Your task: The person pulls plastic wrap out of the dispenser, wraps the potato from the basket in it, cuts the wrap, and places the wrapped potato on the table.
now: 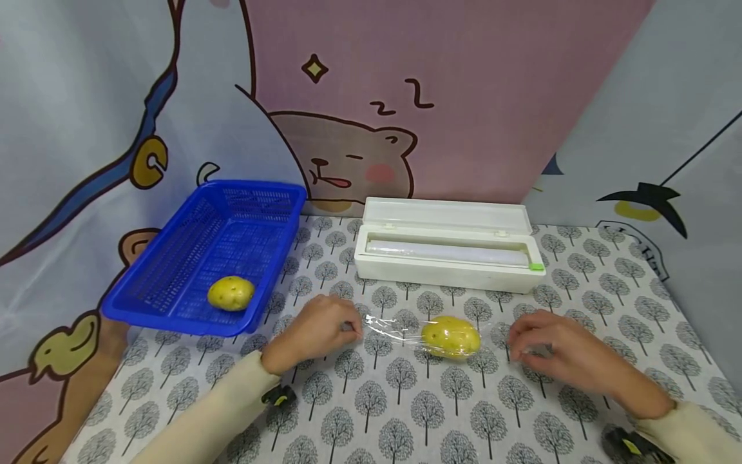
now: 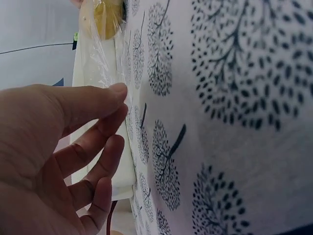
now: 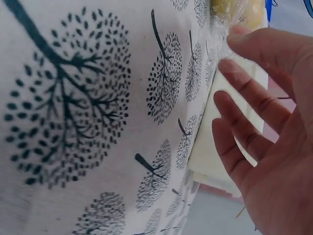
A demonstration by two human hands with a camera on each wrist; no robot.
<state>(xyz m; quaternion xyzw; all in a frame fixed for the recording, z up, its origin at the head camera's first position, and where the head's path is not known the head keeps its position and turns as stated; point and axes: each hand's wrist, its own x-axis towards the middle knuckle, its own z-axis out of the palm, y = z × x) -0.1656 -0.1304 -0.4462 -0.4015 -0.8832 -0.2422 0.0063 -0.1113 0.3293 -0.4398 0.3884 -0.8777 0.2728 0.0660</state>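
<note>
A yellow potato (image 1: pixel 451 336) lies on the tree-print cloth, wrapped in clear plastic wrap (image 1: pixel 394 328). From its left side the wrap stretches toward my left hand (image 1: pixel 326 325), whose thumb and forefinger pinch the end. In the left wrist view, those fingertips meet where the film (image 2: pixel 100 58) runs up to the potato (image 2: pixel 107 19). To the right of the potato is my right hand (image 1: pixel 559 348), its thumb and fingers apart. The right wrist view has the crumpled wrap (image 3: pixel 222 36) close by the right thumb; whether they touch is unclear.
A blue plastic basket (image 1: pixel 278 258) with another potato (image 1: pixel 230 293) inside stands at the left. Behind the wrapped potato sits a white wrap dispenser box (image 1: pixel 446 277), lid raised, with a film roll (image 1: pixel 446 251) in it. A printed curtain (image 1: pixel 464 148) hangs behind.
</note>
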